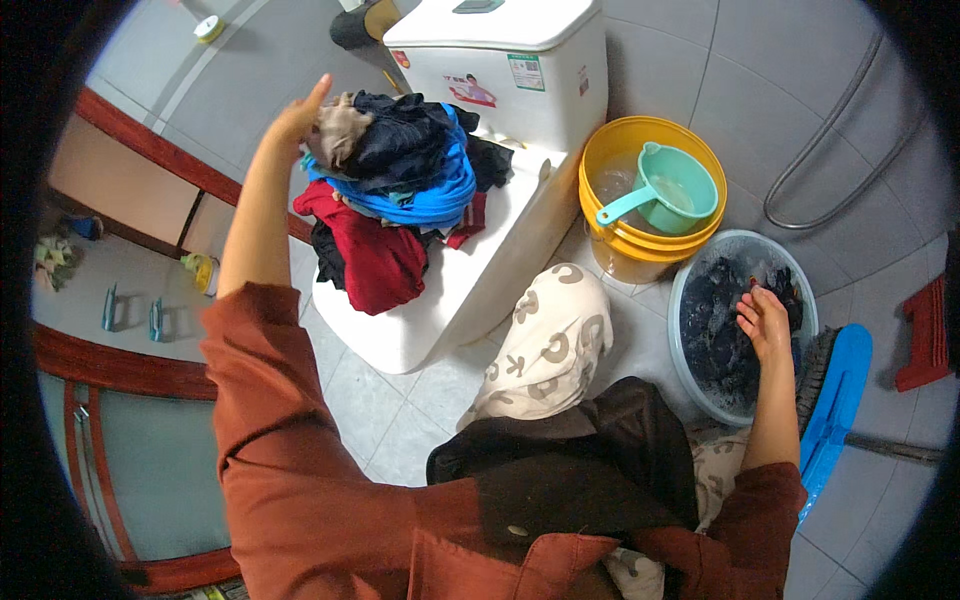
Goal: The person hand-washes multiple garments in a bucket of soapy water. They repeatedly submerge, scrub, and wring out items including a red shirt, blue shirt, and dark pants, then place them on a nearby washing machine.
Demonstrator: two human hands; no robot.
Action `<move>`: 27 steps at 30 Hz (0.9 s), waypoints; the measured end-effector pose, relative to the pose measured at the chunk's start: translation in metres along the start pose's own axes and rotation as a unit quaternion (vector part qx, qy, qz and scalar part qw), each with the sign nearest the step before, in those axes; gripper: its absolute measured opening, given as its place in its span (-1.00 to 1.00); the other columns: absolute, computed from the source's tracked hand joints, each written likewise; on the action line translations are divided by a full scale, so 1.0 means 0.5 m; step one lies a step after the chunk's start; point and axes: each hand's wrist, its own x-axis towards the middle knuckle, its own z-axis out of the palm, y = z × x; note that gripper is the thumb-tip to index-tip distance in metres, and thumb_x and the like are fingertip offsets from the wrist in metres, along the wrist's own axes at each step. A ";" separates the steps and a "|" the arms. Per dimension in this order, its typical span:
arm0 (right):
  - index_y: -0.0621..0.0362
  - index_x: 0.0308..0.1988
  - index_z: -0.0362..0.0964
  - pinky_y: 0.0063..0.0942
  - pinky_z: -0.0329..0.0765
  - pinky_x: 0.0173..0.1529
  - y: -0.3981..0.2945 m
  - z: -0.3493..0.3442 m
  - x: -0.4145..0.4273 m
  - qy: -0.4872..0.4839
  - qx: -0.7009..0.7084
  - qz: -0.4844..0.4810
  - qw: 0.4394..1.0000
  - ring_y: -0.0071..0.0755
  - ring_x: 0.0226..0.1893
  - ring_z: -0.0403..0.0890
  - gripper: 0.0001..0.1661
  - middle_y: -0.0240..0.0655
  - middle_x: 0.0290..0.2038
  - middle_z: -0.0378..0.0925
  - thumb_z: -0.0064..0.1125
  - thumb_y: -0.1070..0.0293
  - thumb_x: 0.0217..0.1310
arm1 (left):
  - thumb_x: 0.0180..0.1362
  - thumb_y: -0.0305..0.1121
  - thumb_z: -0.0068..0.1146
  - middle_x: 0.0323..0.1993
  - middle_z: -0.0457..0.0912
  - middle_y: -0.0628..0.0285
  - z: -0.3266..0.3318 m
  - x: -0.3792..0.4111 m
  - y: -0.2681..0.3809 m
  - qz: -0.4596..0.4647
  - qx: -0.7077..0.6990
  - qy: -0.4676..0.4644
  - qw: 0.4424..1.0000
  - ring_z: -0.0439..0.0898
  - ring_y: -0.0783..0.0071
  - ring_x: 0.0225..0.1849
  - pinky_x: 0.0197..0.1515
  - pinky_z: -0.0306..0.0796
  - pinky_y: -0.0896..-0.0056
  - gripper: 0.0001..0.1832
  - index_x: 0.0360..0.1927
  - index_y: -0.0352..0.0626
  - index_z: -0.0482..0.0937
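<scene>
My left hand [304, 116] is at the upper left edge of a heap of clothes, beside a beige cloth [342, 131]. Its fingers are partly hidden, so whether it grips the cloth cannot be told. In the heap are a dark garment [401, 142], a bright blue one [420, 196] and a dark red one [379, 262]. The heap rests on a white toilet [442, 315]. On the other side, my right hand [765, 322] hovers over a pale blue basin [679, 345], fingers loosely curled and apart. Dark wet cloth [720, 322] lies in the basin's sudsy water.
A yellow bucket [611, 244] of water, holding a mint-green dipper [679, 202], stands between toilet and basin. Close to the basin lies a blue brush head [836, 397]. A shower hose [814, 154] hangs along the wall; a red plastic object [924, 337] is at far right.
</scene>
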 end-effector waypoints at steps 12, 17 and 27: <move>0.04 -0.27 0.34 -0.58 0.44 -0.36 -0.036 -0.035 -0.034 0.025 -0.032 -0.051 0.998 -0.53 -0.41 0.51 -0.85 -0.44 -0.40 0.47 0.01 0.27 0.13 | -0.04 0.22 -0.05 -0.18 0.49 -0.09 -0.012 -0.048 -0.050 0.114 0.248 0.102 0.957 0.45 0.16 -0.09 -0.02 0.28 0.33 -0.28 -0.09 -0.30 0.44; 0.04 -0.27 0.35 -0.59 0.45 -0.38 -0.020 -0.020 -0.031 0.013 -0.037 -0.041 0.998 -0.54 -0.41 0.52 -0.84 -0.44 -0.40 0.47 0.00 0.26 0.13 | -0.05 0.09 0.07 -0.38 0.54 0.03 -0.082 -0.042 -0.114 0.124 0.138 0.224 0.957 0.50 0.31 -0.29 -0.16 0.34 0.39 -0.44 -0.21 -0.24 0.51; 0.09 -0.29 0.39 -0.57 0.47 -0.44 0.050 -0.205 0.054 0.255 -0.056 -0.105 0.959 -0.56 -0.45 0.50 -0.83 -0.43 -0.43 0.46 0.03 0.31 0.05 | 0.09 -0.38 0.03 -0.28 0.52 0.19 0.413 -0.566 0.251 0.400 -0.361 -0.137 0.831 0.47 0.54 -0.24 -0.17 0.36 0.53 -0.81 -0.22 -0.19 0.51</move>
